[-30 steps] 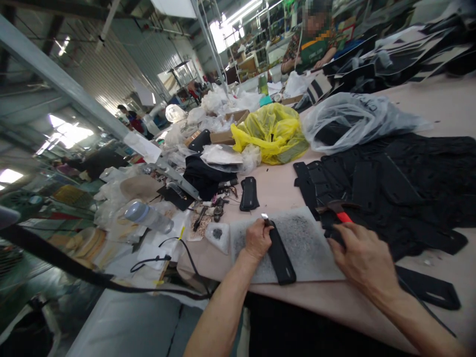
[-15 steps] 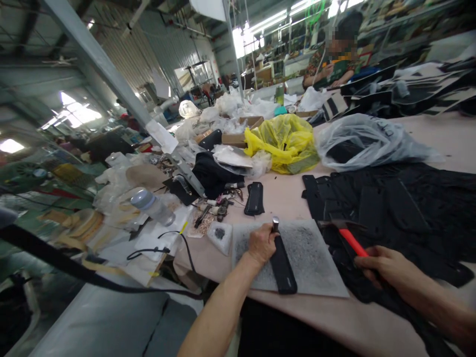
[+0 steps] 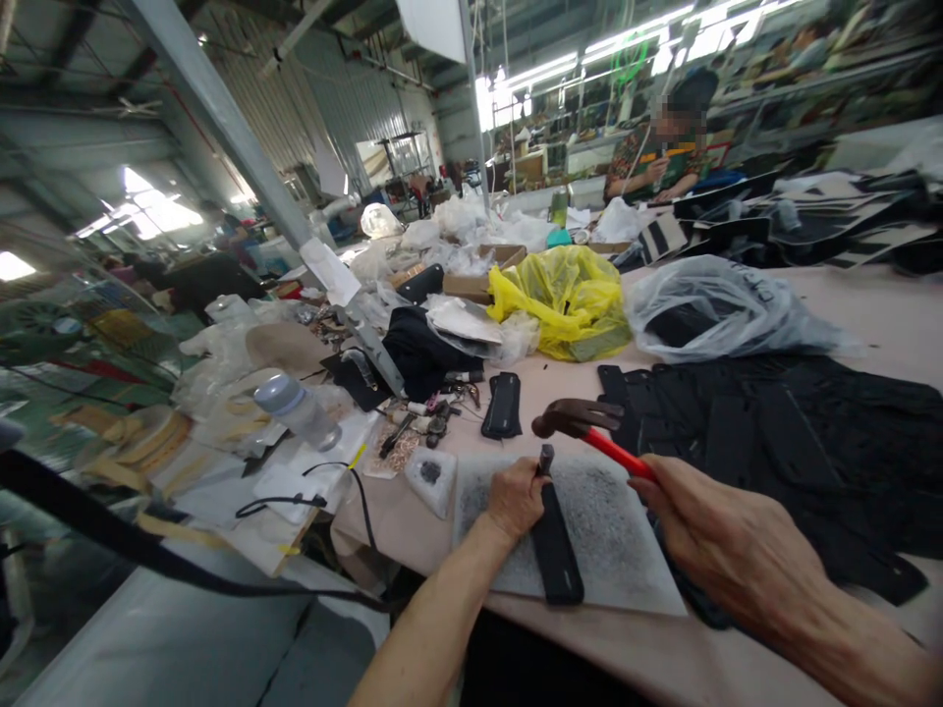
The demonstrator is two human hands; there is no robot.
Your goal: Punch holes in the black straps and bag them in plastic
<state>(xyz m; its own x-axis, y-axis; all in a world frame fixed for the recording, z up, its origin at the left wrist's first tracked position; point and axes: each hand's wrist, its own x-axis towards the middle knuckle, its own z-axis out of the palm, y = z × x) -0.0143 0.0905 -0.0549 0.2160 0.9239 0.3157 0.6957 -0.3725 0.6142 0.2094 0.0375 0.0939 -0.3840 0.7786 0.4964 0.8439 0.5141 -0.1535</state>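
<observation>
My left hand [image 3: 515, 499] is closed around a short metal punch [image 3: 545, 459], held upright over the far end of a black strap-like piece [image 3: 558, 550]. That piece lies on a pale, scuffed board [image 3: 626, 530] at the table's near edge. In my right hand [image 3: 726, 525] is a claw hammer [image 3: 619, 452] with a red handle and a dark head. The hammer head hangs just above and beside the punch's top, apart from it. A second black piece [image 3: 502, 405] rests beyond the board.
Black cut pieces [image 3: 781, 432] are heaped at right. Behind lie a yellow plastic bag [image 3: 564, 304] and a clear bag [image 3: 726, 309]. Left are a white block [image 3: 432, 479], small tools, a water bottle [image 3: 295, 407] and a slanted metal post [image 3: 243, 147]. A person [image 3: 655, 172] sits across the table.
My right hand has raised the hammer and brought it leftward, its head now close to the punch. My left hand keeps the punch on the black piece. The view has shifted slightly.
</observation>
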